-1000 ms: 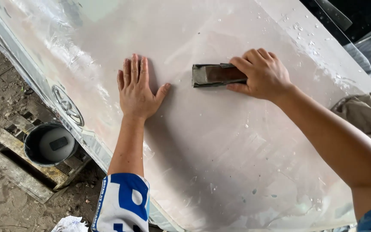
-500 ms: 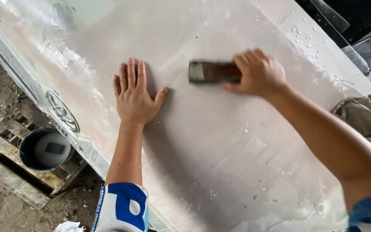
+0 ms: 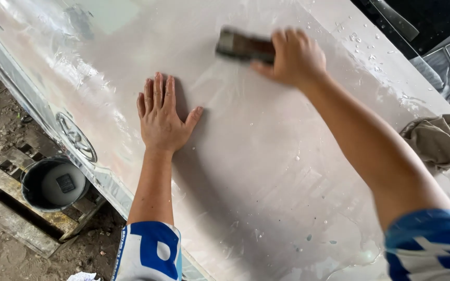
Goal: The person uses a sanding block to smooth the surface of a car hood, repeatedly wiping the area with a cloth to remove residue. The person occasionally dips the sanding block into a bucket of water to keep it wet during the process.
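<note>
A wet, pale car bonnet [image 3: 266, 171] fills most of the view. My left hand [image 3: 161, 117] lies flat on it, palm down, fingers together and thumb spread. My right hand [image 3: 292, 56] grips one end of a dark rectangular sanding block [image 3: 240, 46], which rests on the bonnet farther up, blurred by motion. A wet streak on the panel runs below the block toward my left hand.
A crumpled grey-brown rag [image 3: 433, 140] lies on the bonnet's right side. A round emblem [image 3: 76, 138] sits on the car's front edge. Below it on the ground a dark bucket [image 3: 53, 183] of water stands on wooden pallet boards [image 3: 11, 218]. Dirt ground at left.
My right hand has pushed the sanding block up the bonnet, away from me. My left hand stays flat in the same spot.
</note>
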